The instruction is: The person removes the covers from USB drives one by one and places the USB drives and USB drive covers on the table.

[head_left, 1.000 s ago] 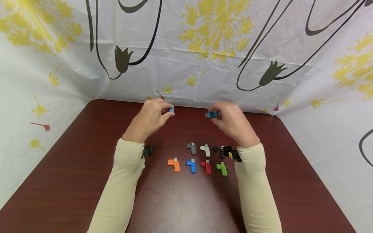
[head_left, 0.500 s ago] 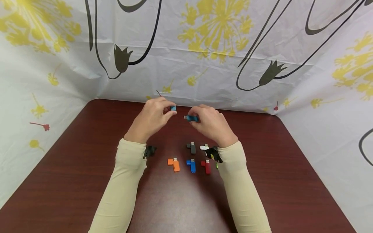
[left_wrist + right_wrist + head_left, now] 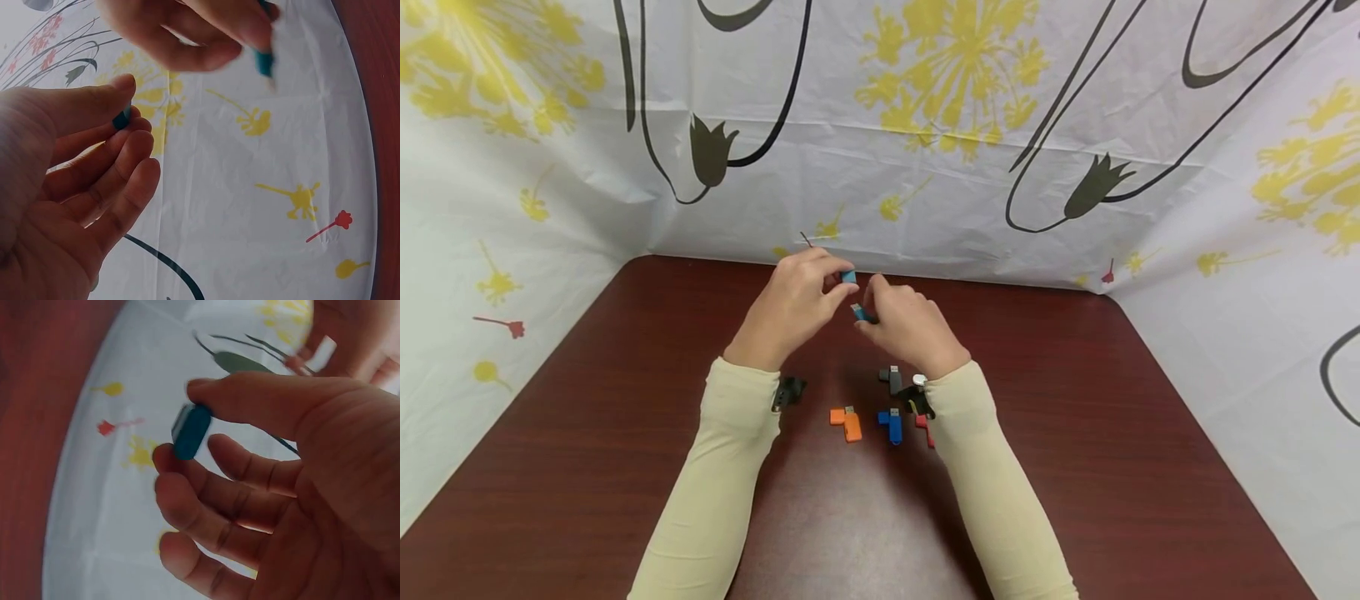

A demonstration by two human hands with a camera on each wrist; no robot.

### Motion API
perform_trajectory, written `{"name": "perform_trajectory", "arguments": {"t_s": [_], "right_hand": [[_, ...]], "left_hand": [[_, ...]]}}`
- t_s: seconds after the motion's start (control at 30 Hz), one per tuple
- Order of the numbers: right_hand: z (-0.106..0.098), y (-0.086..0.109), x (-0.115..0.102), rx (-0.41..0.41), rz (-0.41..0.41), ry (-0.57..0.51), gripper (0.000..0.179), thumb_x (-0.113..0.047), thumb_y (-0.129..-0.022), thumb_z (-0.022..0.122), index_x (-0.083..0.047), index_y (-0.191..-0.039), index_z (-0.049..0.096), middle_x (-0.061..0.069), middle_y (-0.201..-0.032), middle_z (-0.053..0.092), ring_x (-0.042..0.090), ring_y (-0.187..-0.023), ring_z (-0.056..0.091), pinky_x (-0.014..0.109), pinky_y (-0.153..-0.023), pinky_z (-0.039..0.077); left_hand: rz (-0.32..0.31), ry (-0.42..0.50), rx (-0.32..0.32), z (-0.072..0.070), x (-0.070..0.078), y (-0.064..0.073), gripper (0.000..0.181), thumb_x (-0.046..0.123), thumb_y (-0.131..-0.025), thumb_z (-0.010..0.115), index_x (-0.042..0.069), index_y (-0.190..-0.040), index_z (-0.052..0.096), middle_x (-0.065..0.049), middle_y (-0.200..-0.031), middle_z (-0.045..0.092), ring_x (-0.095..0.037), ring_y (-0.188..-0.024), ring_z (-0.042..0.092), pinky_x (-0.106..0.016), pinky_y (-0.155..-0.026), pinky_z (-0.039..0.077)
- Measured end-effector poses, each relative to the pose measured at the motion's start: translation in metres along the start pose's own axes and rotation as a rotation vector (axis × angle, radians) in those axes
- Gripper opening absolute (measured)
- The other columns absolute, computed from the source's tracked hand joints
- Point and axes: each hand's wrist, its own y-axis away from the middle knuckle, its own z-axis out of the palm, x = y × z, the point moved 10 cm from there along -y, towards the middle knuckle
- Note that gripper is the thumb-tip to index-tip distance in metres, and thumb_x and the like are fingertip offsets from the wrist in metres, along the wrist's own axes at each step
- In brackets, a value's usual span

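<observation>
My left hand [image 3: 790,304] pinches a small teal cap [image 3: 848,277] between thumb and fingertips, above the far part of the table. Just right of it, my right hand [image 3: 910,325] holds a teal USB flash drive [image 3: 860,313], its metal plug tilted up toward the left hand. Cap and drive are apart, with a small gap between them. In the left wrist view the cap [image 3: 122,119] is mostly covered by the thumb and fingers, and the drive [image 3: 265,64] hangs at upper right. The right wrist view has the drive [image 3: 192,431] end-on between thumb and fingertips.
Uncapped flash drives lie below the hands: orange [image 3: 852,427], blue [image 3: 896,428] and grey [image 3: 895,382], caps beside them. Red [image 3: 922,422] and white [image 3: 919,380] pieces are partly hidden by the right wrist. A patterned sheet [image 3: 850,167] encloses the dark red table [image 3: 587,400].
My right hand has moved left with the flash drive, close to the left hand, and the drive has tilted upward. The left hand, still holding the cap, has shifted slightly right.
</observation>
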Motion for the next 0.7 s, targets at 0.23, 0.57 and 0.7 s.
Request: {"name": "perform_trajectory", "arguments": {"t_s": [0.23,0.57,0.7], "right_hand": [[0.039,-0.010,-0.010,-0.114,-0.024,0.075,0.020,-0.027,-0.107,0.069,-0.008,-0.113,0.065,0.004,-0.078,0.063,0.019,-0.064,0.063,0.036,-0.062,0.053],[0.088,-0.016,-0.009,-0.290,0.004,0.113,0.017,-0.025,-0.107,0.068,-0.010,-0.103,0.075,0.004,-0.078,0.063,0.022,-0.071,0.064,0.039,-0.071,0.054],[0.100,-0.015,-0.007,-0.338,0.033,0.098,0.020,-0.022,-0.107,0.066,-0.011,-0.090,0.072,0.002,-0.073,0.056,0.021,-0.068,0.057,0.038,-0.071,0.051]], "left_hand": [[0.003,0.013,-0.001,-0.001,0.001,0.000,0.025,0.009,-0.098,0.081,-0.002,-0.120,0.079,-0.015,-0.106,0.075,-0.027,-0.087,0.066,-0.039,-0.077,0.059],[-0.001,0.011,0.012,-0.005,-0.002,0.000,0.024,0.010,-0.098,0.080,-0.001,-0.120,0.080,-0.013,-0.099,0.072,-0.026,-0.083,0.065,-0.037,-0.076,0.057],[0.008,0.022,0.006,-0.003,-0.001,-0.001,0.024,0.009,-0.098,0.081,-0.002,-0.119,0.080,-0.013,-0.099,0.072,-0.026,-0.084,0.066,-0.037,-0.077,0.058]]}}
